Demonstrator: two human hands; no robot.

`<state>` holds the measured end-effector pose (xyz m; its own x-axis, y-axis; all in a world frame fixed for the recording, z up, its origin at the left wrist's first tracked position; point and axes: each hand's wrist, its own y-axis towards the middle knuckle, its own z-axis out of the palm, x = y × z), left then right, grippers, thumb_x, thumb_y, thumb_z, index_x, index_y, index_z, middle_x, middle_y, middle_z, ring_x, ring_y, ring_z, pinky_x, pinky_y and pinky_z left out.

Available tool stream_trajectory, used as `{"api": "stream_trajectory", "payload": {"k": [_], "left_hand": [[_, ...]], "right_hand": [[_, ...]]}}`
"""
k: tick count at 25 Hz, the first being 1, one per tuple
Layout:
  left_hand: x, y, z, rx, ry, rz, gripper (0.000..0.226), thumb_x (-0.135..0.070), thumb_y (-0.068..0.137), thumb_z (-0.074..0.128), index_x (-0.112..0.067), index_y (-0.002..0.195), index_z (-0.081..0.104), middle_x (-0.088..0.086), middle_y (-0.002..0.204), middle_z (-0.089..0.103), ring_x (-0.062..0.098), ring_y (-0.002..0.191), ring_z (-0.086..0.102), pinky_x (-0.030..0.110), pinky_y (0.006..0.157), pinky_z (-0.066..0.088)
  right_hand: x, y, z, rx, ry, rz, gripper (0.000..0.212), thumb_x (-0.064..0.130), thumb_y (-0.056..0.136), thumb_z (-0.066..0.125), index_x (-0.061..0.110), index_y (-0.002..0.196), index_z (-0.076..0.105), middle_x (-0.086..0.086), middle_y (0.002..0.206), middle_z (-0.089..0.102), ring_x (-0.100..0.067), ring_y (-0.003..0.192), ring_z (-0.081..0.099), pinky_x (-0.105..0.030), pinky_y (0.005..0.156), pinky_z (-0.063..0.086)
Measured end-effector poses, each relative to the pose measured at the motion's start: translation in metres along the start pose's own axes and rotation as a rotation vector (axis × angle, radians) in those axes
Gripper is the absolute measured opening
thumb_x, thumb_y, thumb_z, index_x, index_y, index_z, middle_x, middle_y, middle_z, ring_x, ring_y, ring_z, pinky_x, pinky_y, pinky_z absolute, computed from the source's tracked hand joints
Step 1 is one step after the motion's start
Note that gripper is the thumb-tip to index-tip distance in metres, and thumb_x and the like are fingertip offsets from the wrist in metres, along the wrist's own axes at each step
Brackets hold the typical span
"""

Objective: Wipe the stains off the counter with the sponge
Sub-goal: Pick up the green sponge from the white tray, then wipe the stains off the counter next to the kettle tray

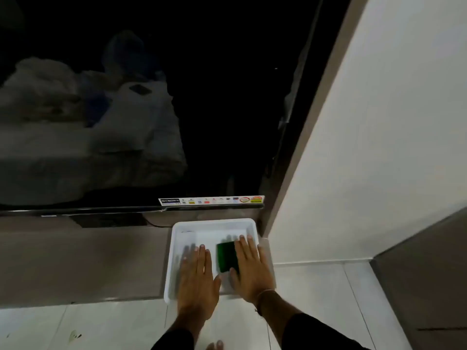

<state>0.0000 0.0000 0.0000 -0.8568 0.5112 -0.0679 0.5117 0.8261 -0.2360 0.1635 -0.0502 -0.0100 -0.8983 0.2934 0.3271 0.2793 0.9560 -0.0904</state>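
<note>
A dark green sponge [226, 256] lies flat inside a white plastic tray [213, 224] on the grey-brown counter [83, 263]. My right hand [251, 269] rests flat over the tray, fingers spread, its thumb side touching the sponge's right edge and covering part of it. My left hand [198, 279] is held flat over the tray's left half, fingers apart and slightly blurred, a small gap from the sponge. Neither hand grips anything. Stains on the counter cannot be made out.
A large black television [151, 109] with a sticker strip [211, 200] stands along the back of the counter, just behind the tray. A white wall [379, 122] closes the right side. Pale floor tiles [83, 327] lie below the counter edge.
</note>
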Motion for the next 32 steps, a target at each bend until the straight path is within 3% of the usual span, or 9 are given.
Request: {"api": "stream_trajectory", "payload": {"k": [3, 8, 14, 19, 21, 24, 26, 28, 32], "left_hand": [[0.022, 0.008, -0.003, -0.071, -0.118, -0.007, 0.088, -0.059, 0.103, 0.000, 0.004, 0.156, 0.032, 0.026, 0.168, 0.021, 0.043, 0.157, 0.015, 0.049, 0.124, 0.002], [0.041, 0.026, 0.011, -0.031, -0.059, 0.052, 0.087, -0.058, 0.098, 0.001, 0.000, 0.161, 0.010, 0.023, 0.171, -0.004, 0.039, 0.159, -0.008, 0.059, 0.129, 0.010], [0.037, 0.042, 0.013, -0.035, -0.075, 0.081, 0.083, -0.055, 0.100, 0.014, 0.002, 0.159, 0.024, 0.025, 0.170, 0.011, 0.042, 0.159, 0.005, 0.060, 0.128, 0.020], [0.017, 0.039, 0.002, -0.016, 0.065, 0.112, 0.079, -0.057, 0.106, 0.019, -0.003, 0.162, 0.001, 0.023, 0.172, -0.005, 0.043, 0.158, -0.011, 0.059, 0.129, 0.005], [-0.009, 0.035, -0.008, -0.021, 0.057, 0.154, 0.078, -0.058, 0.107, 0.017, -0.004, 0.162, 0.001, 0.020, 0.173, 0.002, 0.040, 0.158, -0.003, 0.055, 0.128, 0.000], [-0.076, 0.028, -0.027, -0.022, -0.005, 0.264, 0.098, -0.063, 0.094, -0.022, -0.004, 0.162, 0.016, 0.019, 0.171, 0.015, 0.042, 0.158, 0.013, 0.050, 0.122, -0.011], [-0.130, 0.024, -0.032, -0.029, 0.035, 0.351, 0.110, -0.063, 0.086, -0.033, -0.003, 0.162, 0.019, 0.018, 0.171, 0.012, 0.040, 0.159, 0.012, 0.049, 0.119, -0.015], [-0.191, 0.016, -0.035, -0.077, 0.022, 0.436, 0.107, -0.062, 0.093, -0.026, -0.001, 0.158, 0.032, 0.020, 0.169, 0.027, 0.039, 0.156, 0.025, 0.047, 0.120, -0.010], [-0.338, -0.001, -0.035, -0.097, 0.095, 0.579, 0.116, -0.065, 0.070, -0.047, -0.008, 0.163, -0.007, 0.014, 0.173, -0.012, 0.031, 0.160, -0.012, 0.047, 0.115, -0.025]], "right_hand": [[0.017, 0.023, 0.022, 0.131, -0.032, -0.032, 0.086, 0.046, 0.097, 0.045, 0.020, 0.159, -0.009, 0.000, 0.169, -0.012, -0.025, 0.156, -0.012, -0.047, 0.126, -0.004], [0.014, 0.037, 0.054, 0.186, -0.099, -0.037, 0.077, 0.032, 0.104, 0.043, 0.018, 0.159, -0.010, -0.001, 0.169, -0.014, -0.024, 0.156, -0.012, -0.040, 0.122, -0.010], [0.007, 0.046, 0.056, 0.164, -0.090, -0.077, 0.068, 0.025, 0.107, 0.037, 0.016, 0.159, -0.006, -0.005, 0.171, -0.008, -0.024, 0.156, -0.009, -0.038, 0.121, -0.010], [0.005, 0.029, 0.019, -0.004, 0.010, -0.081, 0.072, 0.020, 0.102, 0.054, 0.017, 0.160, 0.010, -0.004, 0.170, 0.011, -0.025, 0.155, 0.007, -0.041, 0.117, -0.004], [-0.007, 0.012, -0.008, -0.070, 0.032, -0.074, 0.079, 0.013, 0.092, 0.068, 0.016, 0.157, 0.023, -0.004, 0.166, 0.026, -0.025, 0.152, 0.021, -0.043, 0.116, 0.006], [-0.051, -0.027, -0.048, -0.140, -0.027, -0.059, 0.088, 0.013, 0.071, 0.087, 0.013, 0.147, 0.044, -0.005, 0.153, 0.052, -0.026, 0.141, 0.047, -0.040, 0.113, 0.026], [-0.098, -0.060, -0.074, -0.177, -0.067, -0.013, 0.088, 0.004, 0.068, 0.083, 0.011, 0.147, 0.045, -0.008, 0.152, 0.052, -0.028, 0.142, 0.046, -0.040, 0.115, 0.028], [-0.154, -0.098, -0.097, -0.220, -0.118, 0.081, 0.091, -0.004, 0.066, 0.078, 0.007, 0.148, 0.042, -0.011, 0.154, 0.050, -0.031, 0.144, 0.043, -0.043, 0.117, 0.026], [-0.275, -0.189, -0.138, -0.322, -0.180, 0.291, 0.087, -0.010, 0.076, 0.066, 0.007, 0.154, 0.031, -0.013, 0.161, 0.038, -0.033, 0.150, 0.031, -0.045, 0.121, 0.016]]}}
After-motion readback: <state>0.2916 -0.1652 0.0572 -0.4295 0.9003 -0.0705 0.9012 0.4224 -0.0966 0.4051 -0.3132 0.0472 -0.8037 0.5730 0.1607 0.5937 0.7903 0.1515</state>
